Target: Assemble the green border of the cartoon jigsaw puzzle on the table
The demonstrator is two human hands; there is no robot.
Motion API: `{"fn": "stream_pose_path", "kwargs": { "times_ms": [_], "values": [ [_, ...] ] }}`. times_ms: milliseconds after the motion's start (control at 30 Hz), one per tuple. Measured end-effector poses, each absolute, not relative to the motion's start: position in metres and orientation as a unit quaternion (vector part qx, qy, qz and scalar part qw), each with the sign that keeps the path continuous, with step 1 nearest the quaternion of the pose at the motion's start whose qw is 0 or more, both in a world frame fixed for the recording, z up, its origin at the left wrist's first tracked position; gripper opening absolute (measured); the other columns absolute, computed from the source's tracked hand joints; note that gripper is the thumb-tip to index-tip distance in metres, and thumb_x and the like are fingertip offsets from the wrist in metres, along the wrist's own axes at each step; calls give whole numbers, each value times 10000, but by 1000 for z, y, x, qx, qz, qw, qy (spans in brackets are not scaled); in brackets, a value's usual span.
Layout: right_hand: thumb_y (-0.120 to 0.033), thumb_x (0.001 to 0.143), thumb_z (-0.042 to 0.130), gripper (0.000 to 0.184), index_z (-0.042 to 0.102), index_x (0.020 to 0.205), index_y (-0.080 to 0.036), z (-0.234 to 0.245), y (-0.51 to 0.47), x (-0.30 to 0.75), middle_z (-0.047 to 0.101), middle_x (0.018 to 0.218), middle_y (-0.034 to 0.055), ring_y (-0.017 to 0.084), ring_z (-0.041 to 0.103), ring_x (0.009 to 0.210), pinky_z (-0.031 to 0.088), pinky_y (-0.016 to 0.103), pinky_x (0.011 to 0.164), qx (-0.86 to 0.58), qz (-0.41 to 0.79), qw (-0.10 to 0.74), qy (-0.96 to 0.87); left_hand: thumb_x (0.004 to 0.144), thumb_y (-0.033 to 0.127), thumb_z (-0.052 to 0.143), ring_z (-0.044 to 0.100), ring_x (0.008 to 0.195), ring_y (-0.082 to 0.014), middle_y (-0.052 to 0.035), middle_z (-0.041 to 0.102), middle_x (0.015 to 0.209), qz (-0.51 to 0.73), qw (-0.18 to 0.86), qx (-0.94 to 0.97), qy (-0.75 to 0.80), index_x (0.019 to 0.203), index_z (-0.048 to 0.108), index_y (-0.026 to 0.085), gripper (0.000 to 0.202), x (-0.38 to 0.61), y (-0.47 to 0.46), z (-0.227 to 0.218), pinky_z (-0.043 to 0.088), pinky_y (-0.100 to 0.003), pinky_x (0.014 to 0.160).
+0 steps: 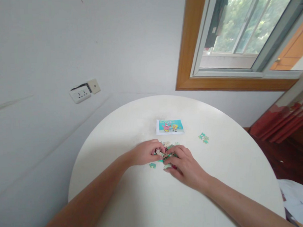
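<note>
Both hands meet over a small heap of jigsaw pieces [168,147] near the middle of a round white table [136,202]. My left hand [145,152] has its fingers curled and pinched on a piece at the heap's left side. My right hand [185,164] lies over the heap's near right side, fingers bent down onto the pieces. One loose teal piece [152,165] lies just below my left hand. A small joined cluster of pieces [204,138] sits apart to the right. The cartoon reference picture [169,126] lies flat beyond the heap.
The table stands against a white wall with a socket plate [80,94] at the left. A wood-framed window [239,37] is behind at the right. Red fabric [286,118] hangs at the right edge, over dark flooring.
</note>
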State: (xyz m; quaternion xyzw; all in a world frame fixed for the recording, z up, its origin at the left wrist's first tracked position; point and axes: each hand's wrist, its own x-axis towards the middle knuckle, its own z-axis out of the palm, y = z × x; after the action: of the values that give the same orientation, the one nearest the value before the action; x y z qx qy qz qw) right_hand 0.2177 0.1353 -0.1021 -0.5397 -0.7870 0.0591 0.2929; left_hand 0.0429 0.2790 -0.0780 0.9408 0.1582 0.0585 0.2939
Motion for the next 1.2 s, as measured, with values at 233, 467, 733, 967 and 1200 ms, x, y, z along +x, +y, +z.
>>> {"fn": "stream_pose_path", "kwargs": {
  "times_ms": [233, 467, 733, 967, 1200],
  "values": [
    [-315, 848, 612, 109, 595, 896, -218, -102, 136, 219, 554, 1116, 68, 227, 443, 1124, 371, 405, 942, -556, 78, 284, -777, 840, 340, 570, 490, 670, -95, 15, 506, 855, 62, 301, 939, 156, 997, 608, 210, 208, 43, 277, -77, 359, -200, 623],
    [-323, 833, 634, 132, 585, 873, -208, -102, 136, 219, 544, 1102, 72, 227, 441, 1128, 367, 403, 941, -553, 88, 302, -772, 838, 330, 571, 487, 664, -95, 17, 505, 846, 61, 304, 937, 160, 1007, 609, 208, 212, 43, 277, -76, 364, -200, 613],
    [-343, 835, 633, 153, 576, 788, -209, -102, 138, 219, 587, 1024, 42, 207, 486, 1040, 353, 374, 887, -524, 79, 313, -788, 836, 333, 567, 488, 667, -99, 10, 513, 845, 63, 296, 940, 155, 987, 610, 204, 204, 43, 278, -77, 364, -194, 604],
    [-396, 844, 616, 183, 622, 931, -235, -99, 135, 222, 607, 940, 38, 199, 499, 940, 352, 352, 800, -538, 54, 282, -793, 822, 317, 578, 494, 686, -105, 5, 534, 872, 54, 292, 940, 166, 990, 618, 209, 203, 43, 277, -74, 375, -196, 625],
    [-364, 841, 618, 148, 660, 942, -264, -94, 131, 230, 559, 1030, 52, 213, 474, 964, 368, 375, 826, -562, 40, 245, -789, 826, 318, 574, 496, 681, -101, 11, 522, 853, 61, 291, 941, 164, 998, 621, 210, 209, 43, 277, -76, 376, -198, 634]
  ]
}}
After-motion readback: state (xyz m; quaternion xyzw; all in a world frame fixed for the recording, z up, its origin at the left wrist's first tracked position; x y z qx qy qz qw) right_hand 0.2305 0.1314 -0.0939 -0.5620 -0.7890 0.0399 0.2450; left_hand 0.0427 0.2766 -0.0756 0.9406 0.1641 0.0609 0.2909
